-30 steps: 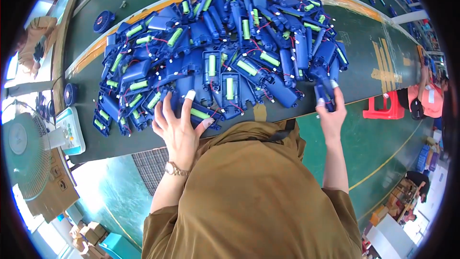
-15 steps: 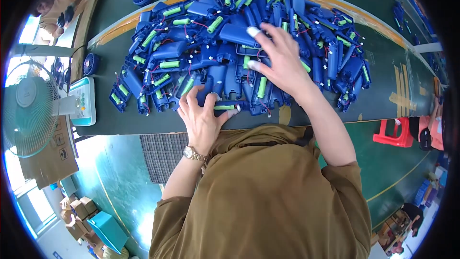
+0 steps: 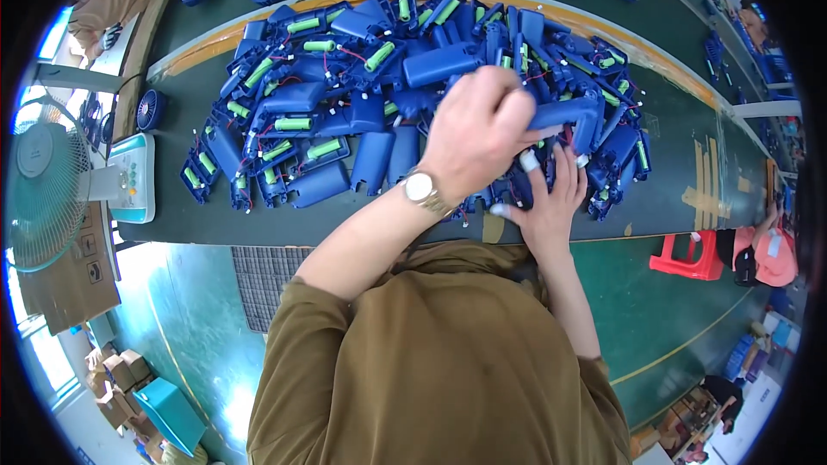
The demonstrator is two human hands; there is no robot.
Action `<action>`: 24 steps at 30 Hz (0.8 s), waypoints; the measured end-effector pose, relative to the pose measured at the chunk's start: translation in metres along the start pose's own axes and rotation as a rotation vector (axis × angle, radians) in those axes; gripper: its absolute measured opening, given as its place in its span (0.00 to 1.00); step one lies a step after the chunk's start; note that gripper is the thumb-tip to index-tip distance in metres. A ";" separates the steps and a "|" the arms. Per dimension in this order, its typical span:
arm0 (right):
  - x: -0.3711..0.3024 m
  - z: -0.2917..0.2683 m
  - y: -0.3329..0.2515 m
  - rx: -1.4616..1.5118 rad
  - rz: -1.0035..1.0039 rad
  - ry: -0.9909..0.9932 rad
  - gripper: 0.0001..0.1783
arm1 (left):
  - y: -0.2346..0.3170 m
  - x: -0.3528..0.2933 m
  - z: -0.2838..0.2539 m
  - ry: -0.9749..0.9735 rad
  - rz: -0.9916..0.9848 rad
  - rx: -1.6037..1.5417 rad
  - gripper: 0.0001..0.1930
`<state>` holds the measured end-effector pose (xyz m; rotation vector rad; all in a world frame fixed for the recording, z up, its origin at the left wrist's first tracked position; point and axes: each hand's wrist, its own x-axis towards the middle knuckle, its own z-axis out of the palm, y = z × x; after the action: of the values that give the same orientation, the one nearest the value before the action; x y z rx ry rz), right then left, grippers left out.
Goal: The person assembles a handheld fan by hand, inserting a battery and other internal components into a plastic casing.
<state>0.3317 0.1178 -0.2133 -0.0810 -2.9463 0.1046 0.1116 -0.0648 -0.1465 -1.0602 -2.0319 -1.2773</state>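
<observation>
On the dark tabletop (image 3: 194, 220), right fingers (image 3: 537, 182) spread among smooth, oblong plastic casings (image 3: 373, 161).

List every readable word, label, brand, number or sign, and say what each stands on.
No words or numbers can be read.
Cardboard box: dark printed marks, too small to make out.
Wristwatch: dial too small to read.
Fan base: any lettering too small.
Green batteries: any print too small.
</observation>
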 end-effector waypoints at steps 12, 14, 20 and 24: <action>0.047 -0.005 -0.012 0.400 -0.078 0.422 0.51 | -0.015 -0.056 -0.118 -0.352 -0.081 0.243 0.27; 0.089 -0.027 -0.050 0.352 -0.279 0.229 0.46 | -0.037 -0.090 -0.181 -0.185 -0.342 0.494 0.24; 0.135 0.012 -0.145 0.437 -0.746 -0.185 0.32 | -0.069 -0.146 -0.245 -0.044 -0.617 0.652 0.32; 0.133 0.036 -0.175 0.418 -0.839 -0.186 0.23 | -0.093 -0.152 -0.223 -0.009 -0.641 0.684 0.32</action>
<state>0.1859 -0.0506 -0.2102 1.2428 -2.7855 0.6062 0.1235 -0.3423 -0.2126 -0.0964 -2.6287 -0.6973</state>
